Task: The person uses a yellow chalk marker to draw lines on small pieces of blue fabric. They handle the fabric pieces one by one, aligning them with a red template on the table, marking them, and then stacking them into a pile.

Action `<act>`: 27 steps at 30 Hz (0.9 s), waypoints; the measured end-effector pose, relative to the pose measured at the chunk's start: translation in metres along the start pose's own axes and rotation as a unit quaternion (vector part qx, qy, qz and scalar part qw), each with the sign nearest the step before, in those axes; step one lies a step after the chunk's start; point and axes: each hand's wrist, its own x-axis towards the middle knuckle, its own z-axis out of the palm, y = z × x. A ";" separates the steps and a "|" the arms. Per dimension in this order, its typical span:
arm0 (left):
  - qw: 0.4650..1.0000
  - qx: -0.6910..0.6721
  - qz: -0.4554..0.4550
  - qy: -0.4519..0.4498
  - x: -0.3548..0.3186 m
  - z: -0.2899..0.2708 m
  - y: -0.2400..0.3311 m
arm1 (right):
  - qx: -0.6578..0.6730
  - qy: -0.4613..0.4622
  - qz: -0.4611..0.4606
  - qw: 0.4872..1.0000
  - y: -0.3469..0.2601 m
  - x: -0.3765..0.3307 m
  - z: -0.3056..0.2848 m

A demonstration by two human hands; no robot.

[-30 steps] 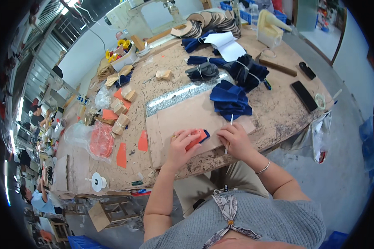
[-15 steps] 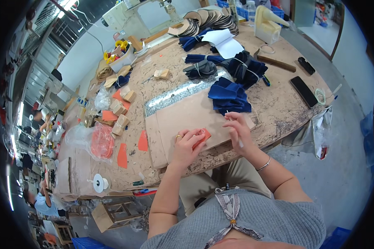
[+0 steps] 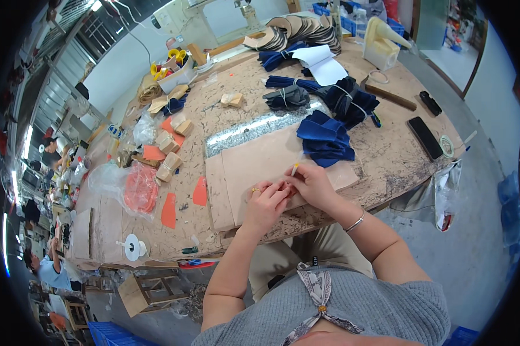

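Observation:
My two hands meet on a tan board (image 3: 254,161) at the near edge of the workbench. My left hand (image 3: 266,200), with a ring on one finger, curls over a small orange piece that is almost wholly hidden under its fingers. My right hand (image 3: 313,184) touches the left fingertips and pinches a thin pale stick with a yellow tip (image 3: 296,167) that points up and away from me. A pile of folded blue fabric pieces (image 3: 326,138) lies on the board's far right corner, just beyond my right hand.
Dark navy bundles (image 3: 349,104) lie behind the blue pile and a shiny metal strip (image 3: 248,130) edges the board. Left of it are loose orange cut pieces (image 3: 200,191), a plastic bag of orange pieces (image 3: 139,187) and a white spool (image 3: 133,248). A black flat device (image 3: 425,137) lies right.
The orange piece, visible between my hands a second ago, is now covered by my left fingers. Both hands have drawn closer together. The stick has tilted slightly left.

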 end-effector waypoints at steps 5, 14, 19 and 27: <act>1.000 -0.002 -0.002 -0.006 -0.002 0.002 -0.002 | -0.128 0.010 -0.128 0.983 0.009 -0.001 0.008; 1.000 -0.019 -0.009 0.007 -0.003 0.004 -0.003 | -0.142 -0.015 -0.115 0.983 0.005 0.005 0.006; 0.999 -0.023 -0.018 0.015 -0.004 0.005 -0.003 | -0.080 -0.040 -0.031 0.996 -0.008 0.004 0.006; 0.999 -0.026 -0.023 0.025 -0.005 0.006 -0.005 | -0.118 -0.013 -0.108 0.987 0.002 0.005 0.017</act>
